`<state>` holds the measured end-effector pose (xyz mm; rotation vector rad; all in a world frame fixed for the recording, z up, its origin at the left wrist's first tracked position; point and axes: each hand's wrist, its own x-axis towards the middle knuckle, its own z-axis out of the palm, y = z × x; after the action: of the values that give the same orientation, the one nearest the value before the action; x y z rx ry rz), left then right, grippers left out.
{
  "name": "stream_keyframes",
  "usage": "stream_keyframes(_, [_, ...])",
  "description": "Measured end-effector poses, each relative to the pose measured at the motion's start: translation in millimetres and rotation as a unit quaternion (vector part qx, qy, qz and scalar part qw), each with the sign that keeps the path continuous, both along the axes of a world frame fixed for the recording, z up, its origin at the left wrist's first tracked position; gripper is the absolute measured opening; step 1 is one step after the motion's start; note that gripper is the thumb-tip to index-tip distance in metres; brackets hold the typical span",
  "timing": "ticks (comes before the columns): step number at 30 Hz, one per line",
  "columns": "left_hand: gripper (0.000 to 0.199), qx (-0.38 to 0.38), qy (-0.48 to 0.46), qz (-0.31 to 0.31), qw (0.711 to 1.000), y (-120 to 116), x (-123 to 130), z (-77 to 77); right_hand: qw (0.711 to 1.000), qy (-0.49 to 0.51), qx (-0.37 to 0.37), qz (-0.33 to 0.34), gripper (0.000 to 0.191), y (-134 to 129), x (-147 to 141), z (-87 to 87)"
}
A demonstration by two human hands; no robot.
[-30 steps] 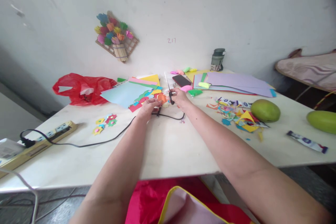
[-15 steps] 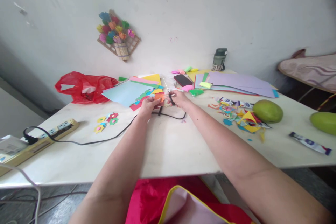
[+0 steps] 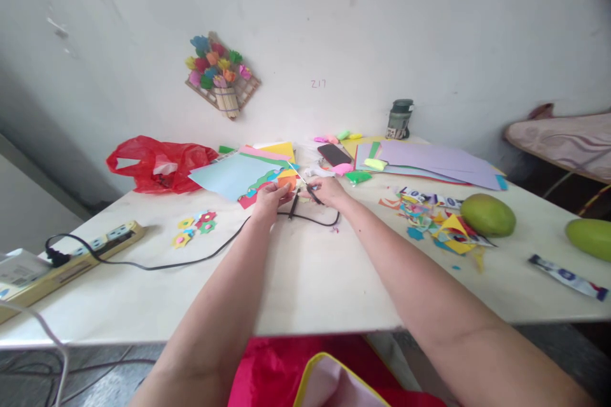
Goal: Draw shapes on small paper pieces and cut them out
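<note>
Near the table's middle, my left hand pinches a small piece of orange paper. My right hand is closed on the black handles of a pair of scissors, whose thin blades point up and left beside the orange paper. Cut strips of coloured paper lie just behind my left hand. A black cable runs over the table below both hands. Several small paper flowers rest to the left.
A yellowish power strip and a red plastic bag stand left. At the back are a phone, clay packets, purple paper and a bottle. Paper scraps, green fruit and a glue tube lie right.
The view has tilted up slightly, so everything sits lower. The scissors have turned so their blades lean further left, towards the orange paper. Both hands keep their hold.
</note>
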<state>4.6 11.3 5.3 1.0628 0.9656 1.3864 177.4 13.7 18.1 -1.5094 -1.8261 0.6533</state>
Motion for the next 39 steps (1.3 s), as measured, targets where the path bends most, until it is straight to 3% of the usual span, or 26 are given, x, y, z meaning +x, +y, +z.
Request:
stream_keyframes(3, [0.022, -0.007, 0.016, 0.017, 1.000, 2, 0, -1.0, 0.992, -0.102, 0.046, -0.058, 0.035, 0, 1, 3.1])
stream_keyframes(6, [0.022, -0.005, 0.010, 0.014, 1.000, 3, -1, -2.2, 0.990, -0.121, 0.032, -0.069, 0.031, -2, 2, 4.8])
stream_keyframes(11, [0.025, 0.002, -0.023, -0.003, 1.000, 3, -2, -3.9, 0.998, 0.034, -0.058, 0.001, 0.028, -4, -1, 3.1])
stream_keyframes(17, [0.022, 0.003, -0.075, -0.018, 0.997, 4, -3, -5.4, 0.962, 0.203, -0.161, 0.086, 0.035, -10, -2, 5.8])
stream_keyframes(25, [0.013, -0.019, -0.146, -0.013, 0.989, 4, 1, -1.3, 0.949, 0.219, -0.180, 0.136, 0.041, -15, -6, 7.1])
stream_keyframes(39, [0.011, -0.041, -0.160, 0.007, 0.986, 5, 4, -1.6, 0.943, 0.251, -0.157, 0.155, 0.032, -14, -14, -3.0])
